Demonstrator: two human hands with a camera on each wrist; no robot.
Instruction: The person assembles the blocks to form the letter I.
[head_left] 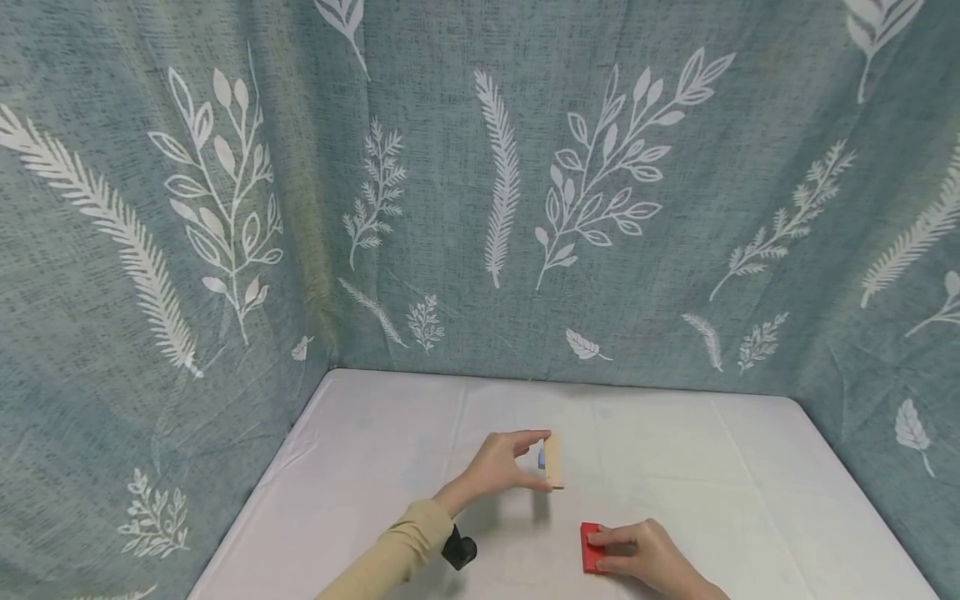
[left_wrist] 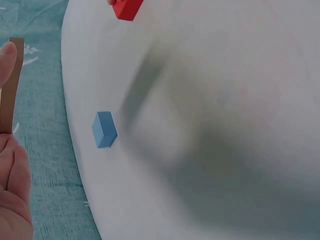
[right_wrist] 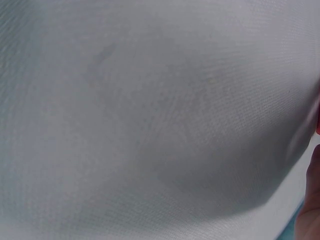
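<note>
My left hand [head_left: 498, 467] holds a flat, light wooden block [head_left: 553, 462] upright by its two ends, fingers at the far end and thumb at the near one. The block's shadow falls on the table below it. Just left of it in the head view shows a small blue block [head_left: 542, 458], partly hidden; the left wrist view has this blue block [left_wrist: 104, 130] on the table, apart from the hand. Nearer and to the right, my right hand [head_left: 645, 554] grips a red block [head_left: 589, 548] low at the table. Only a sliver of red shows in the right wrist view.
A white cloth covers the table [head_left: 360, 467]. Blue-green curtains [head_left: 450, 208] with white leaf prints stand around its back and sides. A black wrist device [head_left: 459, 550] sits beneath the left forearm.
</note>
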